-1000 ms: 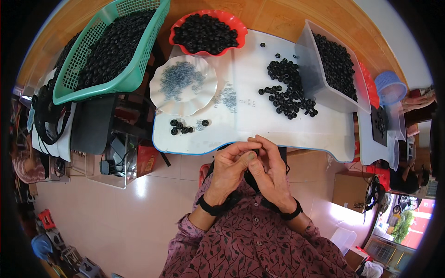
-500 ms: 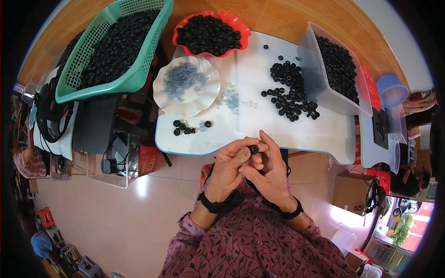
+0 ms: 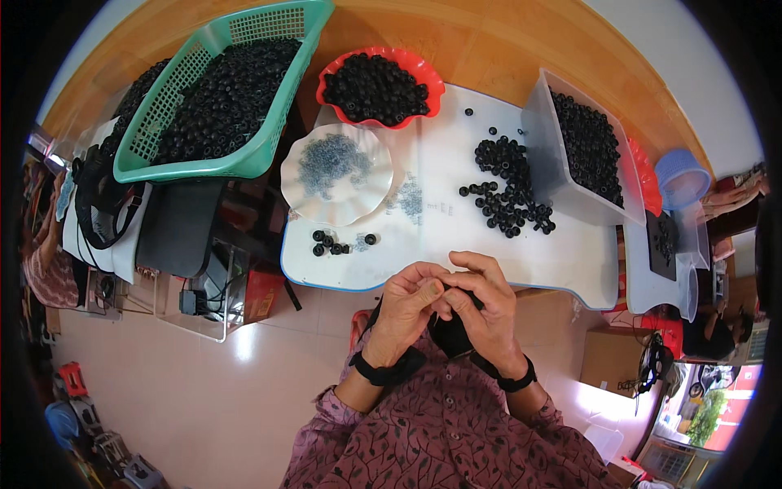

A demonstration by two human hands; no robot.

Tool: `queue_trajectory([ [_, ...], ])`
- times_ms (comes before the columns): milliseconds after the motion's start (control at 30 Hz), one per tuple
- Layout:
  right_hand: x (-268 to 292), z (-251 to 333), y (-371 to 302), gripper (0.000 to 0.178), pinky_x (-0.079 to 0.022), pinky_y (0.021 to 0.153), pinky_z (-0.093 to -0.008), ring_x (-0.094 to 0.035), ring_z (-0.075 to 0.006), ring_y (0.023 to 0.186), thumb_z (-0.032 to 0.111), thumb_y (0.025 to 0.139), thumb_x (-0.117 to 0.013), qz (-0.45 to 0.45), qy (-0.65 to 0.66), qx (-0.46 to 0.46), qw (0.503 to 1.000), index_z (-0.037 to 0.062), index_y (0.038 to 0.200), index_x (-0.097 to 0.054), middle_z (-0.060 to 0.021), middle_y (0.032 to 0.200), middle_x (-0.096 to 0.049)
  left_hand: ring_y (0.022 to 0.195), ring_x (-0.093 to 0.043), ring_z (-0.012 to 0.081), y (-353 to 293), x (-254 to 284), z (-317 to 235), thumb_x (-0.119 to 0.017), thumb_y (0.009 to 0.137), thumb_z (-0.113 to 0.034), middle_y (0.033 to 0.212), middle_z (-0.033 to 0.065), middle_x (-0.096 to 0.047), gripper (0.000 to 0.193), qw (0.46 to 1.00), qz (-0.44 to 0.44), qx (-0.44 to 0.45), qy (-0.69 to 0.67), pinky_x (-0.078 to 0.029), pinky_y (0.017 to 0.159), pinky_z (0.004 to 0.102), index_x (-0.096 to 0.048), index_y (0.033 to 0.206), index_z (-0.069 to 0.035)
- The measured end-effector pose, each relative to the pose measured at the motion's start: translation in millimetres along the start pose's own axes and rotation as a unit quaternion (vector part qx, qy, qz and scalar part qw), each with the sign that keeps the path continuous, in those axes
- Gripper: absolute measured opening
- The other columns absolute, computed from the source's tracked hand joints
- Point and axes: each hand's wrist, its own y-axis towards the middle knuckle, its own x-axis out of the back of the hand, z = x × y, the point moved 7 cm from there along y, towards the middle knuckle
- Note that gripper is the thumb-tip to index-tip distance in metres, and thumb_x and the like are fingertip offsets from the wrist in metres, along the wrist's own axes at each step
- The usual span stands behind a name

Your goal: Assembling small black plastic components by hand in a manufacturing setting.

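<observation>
My left hand [image 3: 401, 303] and my right hand [image 3: 487, 314] meet just off the table's front edge, thumbs and fingertips pinched together. Between the left fingers is a small black ring-like part, which the right fingers now cover. Whatever the right fingertips pinch is too small to make out. Beyond the hands, a loose heap of black ring-like parts [image 3: 507, 167] lies on the white table [image 3: 440, 236]. Several more black pieces [image 3: 327, 243] sit near its front left. Tiny clear pieces [image 3: 330, 161] fill the middle of a white scalloped plate [image 3: 376, 191].
Black parts fill a green basket [image 3: 261, 155] at the left, a red scalloped bowl [image 3: 437, 85] at the back and a clear plastic bin [image 3: 554, 179] at the right. A blue basket [image 3: 683, 175] and a cardboard box [image 3: 609, 359] are farther right. Another person's hand [image 3: 737, 200] shows at the right edge.
The right fingers have closed over the black part, which showed between the left fingers before. The table and its things appear slightly lower in the view.
</observation>
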Motion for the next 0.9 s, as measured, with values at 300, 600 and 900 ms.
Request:
queue_trajectory([
  [300,3,-35,62,0.012,-0.047,0.06,-0.0263,-0.061,-0.0145,0.066,0.006,0.083,-0.068,-0.006,0.003,-0.094,0.996,-0.0007,0.093,-0.068,-0.0096,0.079,-0.06,0.07,-0.066,0.0145,3,15,-2,-0.064,0.093,-0.014,0.09,0.0136,-0.068,0.027,0.996,-0.093,0.005,-0.008,-0.059,0.062,0.0265,-0.06,0.114,0.002],
  [600,10,-58,221,0.027,-0.055,0.062,-0.0266,-0.068,-0.0149,0.069,0.014,0.09,-0.063,-0.092,0.08,-0.043,0.992,-0.0096,0.103,-0.064,-0.0144,0.081,-0.07,0.072,-0.065,0.0144,1,15,-3,-0.061,0.094,-0.013,0.093,0.0154,-0.068,0.025,0.995,-0.1,0.01,0.018,-0.058,0.064,0.0259,-0.061,0.115,0.002],
  [900,42,-97,164,0.024,-0.054,0.059,-0.0266,-0.069,-0.0158,0.067,0.014,0.089,-0.063,-0.098,-0.007,-0.151,0.984,-0.0073,0.1,-0.066,-0.014,0.086,-0.07,0.071,-0.066,0.0144,1,29,-1,-0.061,0.094,-0.01,0.093,0.0151,-0.068,0.024,0.992,-0.126,0.028,0.017,-0.058,0.063,0.0253,-0.062,0.114,0.003],
])
